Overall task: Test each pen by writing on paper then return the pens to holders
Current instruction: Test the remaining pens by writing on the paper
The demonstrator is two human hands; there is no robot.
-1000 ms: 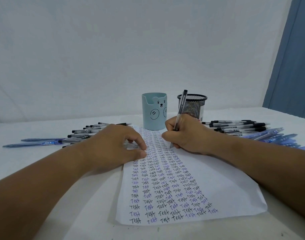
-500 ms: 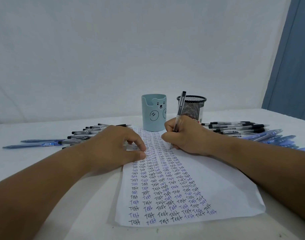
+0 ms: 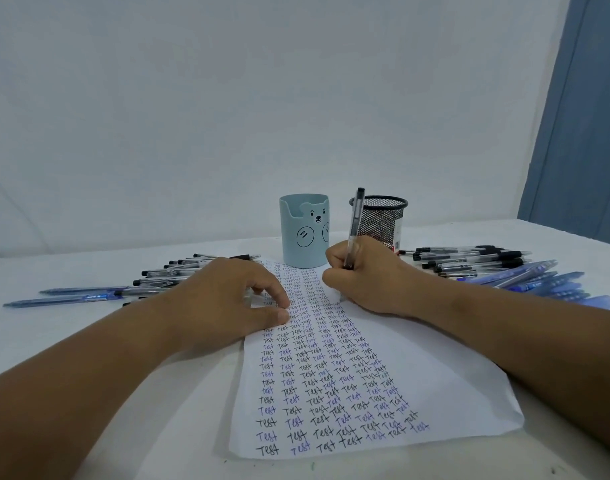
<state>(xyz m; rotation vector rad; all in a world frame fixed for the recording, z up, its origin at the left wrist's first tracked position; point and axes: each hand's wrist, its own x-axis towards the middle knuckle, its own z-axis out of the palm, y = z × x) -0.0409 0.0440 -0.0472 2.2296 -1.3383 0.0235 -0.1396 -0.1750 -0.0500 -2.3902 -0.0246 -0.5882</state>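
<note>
A white paper sheet lies on the table, covered with columns of the word "Test" in black and blue ink. My right hand grips a clear pen with a black cap end, held nearly upright with its tip on the upper part of the sheet. My left hand rests on the sheet's left edge, its fingers loosely curled with thumb and fingertips on the paper. Behind the sheet stand a light blue bear holder and a black mesh holder.
Several pens lie in a loose pile on the left of the table, black ones and two blue ones. A larger pile of black and blue pens lies on the right. A grey-blue curtain hangs at the far right.
The pen's top has tilted slightly as my right hand writes at the same spot. My left hand stays on the paper. The view has shifted down a little.
</note>
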